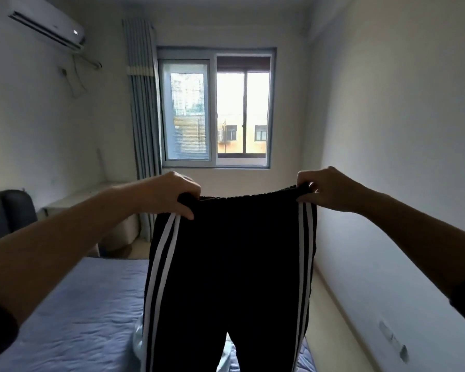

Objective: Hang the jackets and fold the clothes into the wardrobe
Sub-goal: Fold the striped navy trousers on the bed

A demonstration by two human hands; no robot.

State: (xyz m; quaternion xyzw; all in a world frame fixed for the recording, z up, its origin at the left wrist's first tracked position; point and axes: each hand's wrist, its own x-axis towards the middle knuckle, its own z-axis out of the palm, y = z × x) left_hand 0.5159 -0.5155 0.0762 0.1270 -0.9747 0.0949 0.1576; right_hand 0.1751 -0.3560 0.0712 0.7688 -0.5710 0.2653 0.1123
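Observation:
A pair of black track trousers [231, 264] with white side stripes hangs in the air in front of me, waistband up, legs dangling over the bed. My left hand [169, 193] grips the left end of the waistband. My right hand [325, 189] grips the right end, and the band is stretched flat between them. A pale blue garment [138, 342] peeks out behind the left trouser leg on the bed. The wardrobe is not in view.
A bed with a blue-grey quilt [78, 318] fills the lower left, with a dark headboard [8, 213] at the far left. A white desk [97, 202] stands by the curtain [142, 116] and window [215, 108]. A white wall [400, 157] runs close on the right.

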